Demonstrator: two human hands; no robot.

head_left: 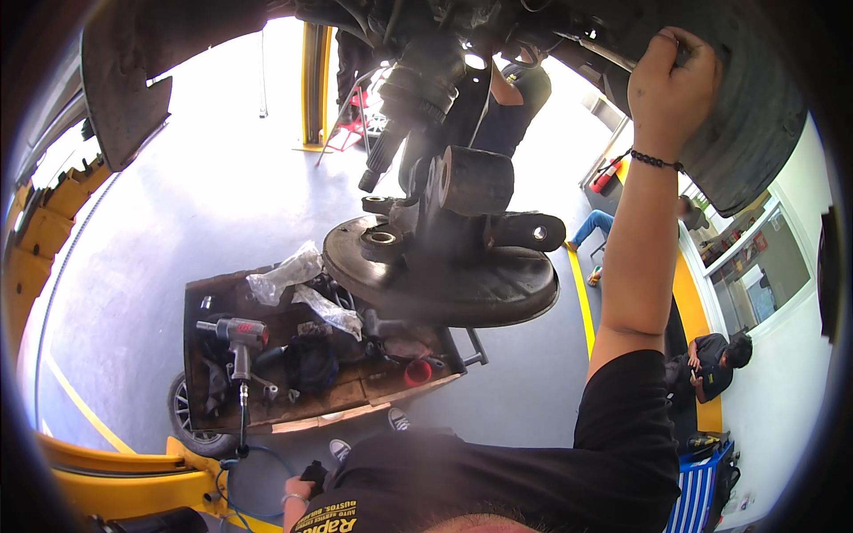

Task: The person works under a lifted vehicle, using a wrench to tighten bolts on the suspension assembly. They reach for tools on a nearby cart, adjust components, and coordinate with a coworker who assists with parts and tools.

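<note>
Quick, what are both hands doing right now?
Left hand: closed around a dark tool handle.
Right hand: raised, fingers curled on the car's underside.

Bright daylight floods the pale floor [178, 204] at upper left, washing it out; the car underside [462, 35] at top sits in dark shadow, fisheye bending and black vignette ring the edges, nearby parts slightly soft

The hub assembly [444, 249] hangs at frame centre, below the vehicle underside [498, 22] along the top edge. The tool cart [293, 355] stands at lower left of centre, beneath and left of the hub assembly. The impact wrench [235, 338] lies on the cart's left part. The raised hand [671, 84] sits at upper right, against the underside.
</note>
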